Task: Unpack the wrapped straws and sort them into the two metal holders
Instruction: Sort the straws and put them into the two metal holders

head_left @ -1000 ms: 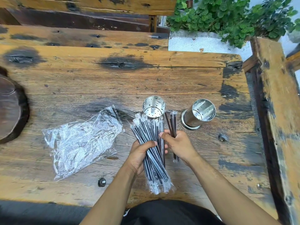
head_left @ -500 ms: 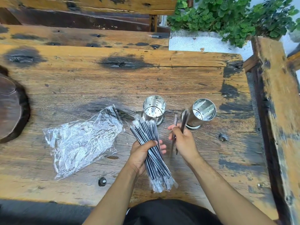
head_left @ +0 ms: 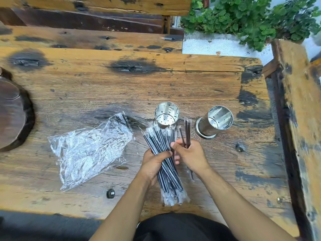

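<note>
A weathered wooden worktop (head_left: 121,87) with dark stains is seen beneath the hands. A crumpled clear plastic bag (head_left: 90,150) is laid left of the hands. A dark round wooden slab (head_left: 12,115) is placed far left. Green leafy plants (head_left: 246,20) are seen beyond, to the right

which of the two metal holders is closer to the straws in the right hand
The right metal holder; the few straws stand just beside its left wall.
</note>
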